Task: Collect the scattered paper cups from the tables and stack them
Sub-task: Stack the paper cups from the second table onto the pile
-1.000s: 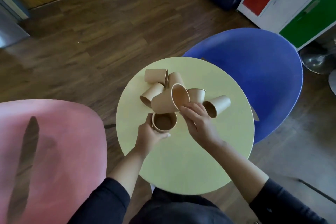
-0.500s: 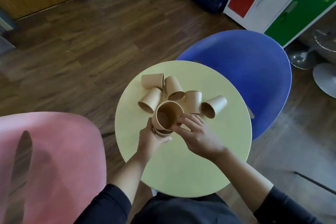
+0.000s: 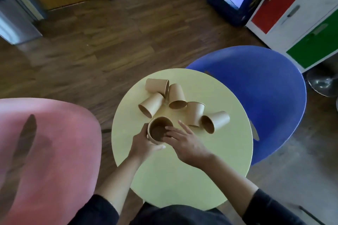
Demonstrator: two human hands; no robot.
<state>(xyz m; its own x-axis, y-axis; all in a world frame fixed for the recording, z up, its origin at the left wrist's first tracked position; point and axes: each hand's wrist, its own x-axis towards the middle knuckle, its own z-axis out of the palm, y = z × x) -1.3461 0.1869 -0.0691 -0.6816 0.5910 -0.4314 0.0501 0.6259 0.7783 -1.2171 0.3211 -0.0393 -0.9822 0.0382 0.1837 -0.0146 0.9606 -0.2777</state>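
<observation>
Gripping the upright cup stack [image 3: 158,129] at frame centre, the left hand [image 3: 144,144] curls round its side on the yellow round table [image 3: 182,179]. Right hand [image 3: 184,142] rests relaxed, fingertips [image 3: 167,129] at the stack's rim. Five loose cups [image 3: 215,121] lie tipped above, touching one another.

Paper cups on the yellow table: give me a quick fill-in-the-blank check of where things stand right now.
1. The left hand grips the upright stack by its ____.
2. Apart from the stack, ____ loose cups remain on the yellow table.
3. The fingers of the right hand reach over the stack's ____.
4. Right of the yellow table stands a ____ chair.

Missing words: side; five; rim; blue
</observation>
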